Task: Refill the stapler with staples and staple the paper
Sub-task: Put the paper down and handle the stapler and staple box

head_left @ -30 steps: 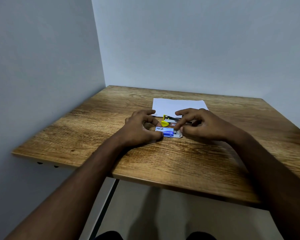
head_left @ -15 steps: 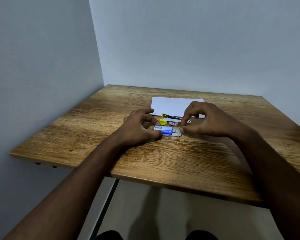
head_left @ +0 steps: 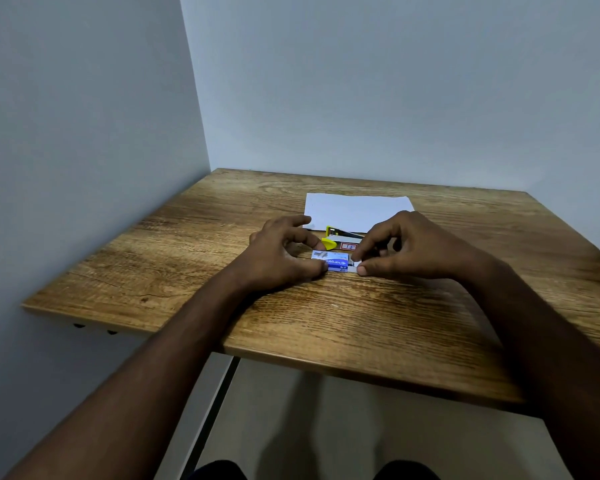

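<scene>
Head view. The staple box (head_left: 333,263) lies on the wooden surface (head_left: 361,323), pinned at its left end by the left hand (head_left: 284,251); the right hand (head_left: 406,247) pinches the tray end at the box's right. The yellow stapler (head_left: 340,237) sits just behind, touching the paper (head_left: 357,209). Step in hand, by judgement: opening the box. Next calls for sliding the tray out and lifting a staple strip.

The light is soft and a bit dim. Faint shadows sit under the desk (head_left: 361,317). Edges at 3 and 9 o'clock bend outward.
</scene>
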